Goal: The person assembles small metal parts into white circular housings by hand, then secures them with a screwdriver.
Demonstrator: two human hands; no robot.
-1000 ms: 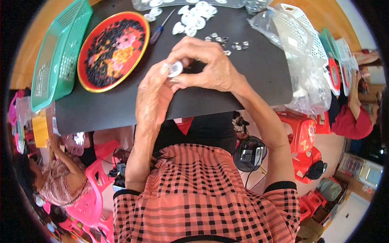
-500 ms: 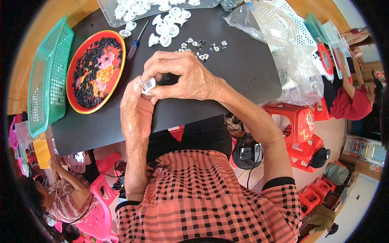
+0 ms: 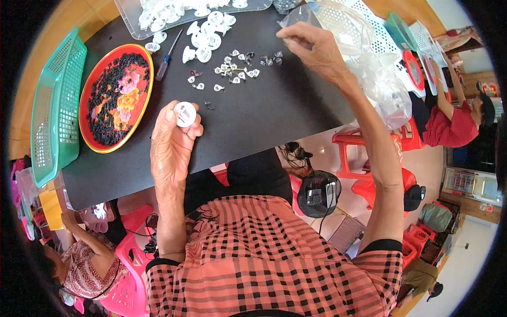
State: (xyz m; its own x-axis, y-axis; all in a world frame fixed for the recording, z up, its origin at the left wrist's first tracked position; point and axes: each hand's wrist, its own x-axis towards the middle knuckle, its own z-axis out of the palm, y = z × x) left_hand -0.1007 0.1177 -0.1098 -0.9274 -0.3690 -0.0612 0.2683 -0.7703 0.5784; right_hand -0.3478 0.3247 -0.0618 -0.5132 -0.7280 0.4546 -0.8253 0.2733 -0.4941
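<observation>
A round white plastic piece (image 3: 185, 114) is pinched in my left hand (image 3: 171, 138), above the near part of the black table (image 3: 285, 111). Its flat disc face, with a slot in it, is turned up. My right hand (image 3: 321, 52) is raised over the far right of the table, close to a clear plastic bag (image 3: 299, 22). Its thumb and fingertips come together, and whatever they may hold is too small to see. Between the hands lie several small clear-and-metal parts (image 3: 235, 73). Behind them is a group of similar white pieces (image 3: 203, 39).
On the left stand a red flowered tray (image 3: 127, 98) with small black parts and a green basket (image 3: 53, 113). A screwdriver (image 3: 165, 64) lies beside the tray. At the back, a clear bin (image 3: 132, 26) holds white pieces. Red stools (image 3: 351, 150) and other people are around.
My right hand has left the white piece and swung away to the far right. My left hand keeps the piece, now turned with its disc face up. The view has shifted slightly.
</observation>
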